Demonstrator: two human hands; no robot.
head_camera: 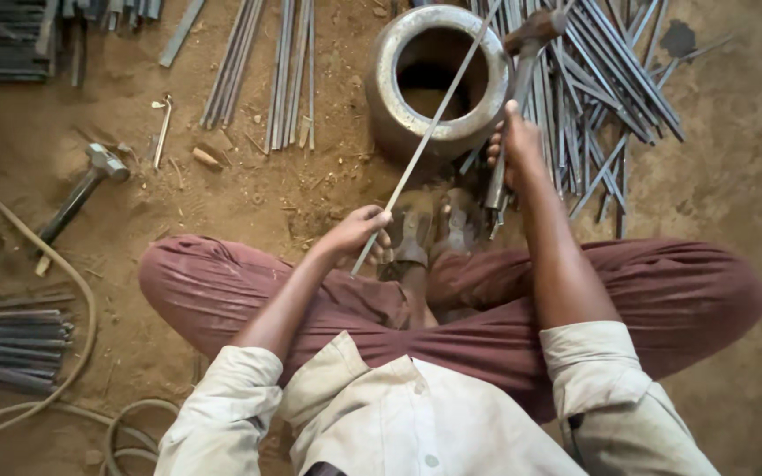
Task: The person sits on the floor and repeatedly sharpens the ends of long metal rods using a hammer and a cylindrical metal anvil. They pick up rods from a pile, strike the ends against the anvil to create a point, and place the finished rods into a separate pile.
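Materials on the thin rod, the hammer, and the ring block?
Thin rod in the left hand: probably steel, bare grey with a dull sheen. Hammer in the right hand: head dark worn metal; handle also looks metal, not certain. Ring block: thick grey metal, scuffed matte rim, likely steel or iron.

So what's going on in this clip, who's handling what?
A person sits cross-legged on a dirt floor. The left hand holds a long thin grey metal rod laid across the rim of a heavy grey metal ring. The right hand grips a raised hammer. Piles of similar rods and a second hammer lie nearby.
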